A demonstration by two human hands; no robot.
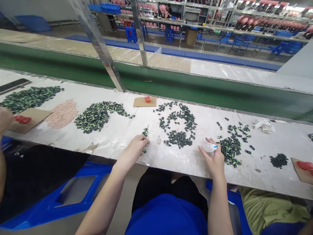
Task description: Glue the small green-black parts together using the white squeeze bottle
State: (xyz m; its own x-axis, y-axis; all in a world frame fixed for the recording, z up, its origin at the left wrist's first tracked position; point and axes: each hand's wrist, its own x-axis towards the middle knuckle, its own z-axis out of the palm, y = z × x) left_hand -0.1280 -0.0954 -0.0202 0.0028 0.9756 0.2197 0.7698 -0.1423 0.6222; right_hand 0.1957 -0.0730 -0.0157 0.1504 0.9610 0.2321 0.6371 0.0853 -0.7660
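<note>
My left hand rests low over the white table, its fingers bent and drawn together. What they pinch, if anything, is hidden. Small black-and-green pieces lie just beyond and beside those fingertips. In my right hand is a small white squeeze bottle with a blue tip, held between thumb and fingers. Right beside that hand is a heap of black-and-green pieces. Between my hands, plain dark pieces form a loose ring with a denser clump at its near side.
Farther left lie a larger black-and-green pile and a pink pile. A red cup stands on cardboard at the back. Crumpled tissue lies right. A metal post rises behind. A co-worker's hand shows at left.
</note>
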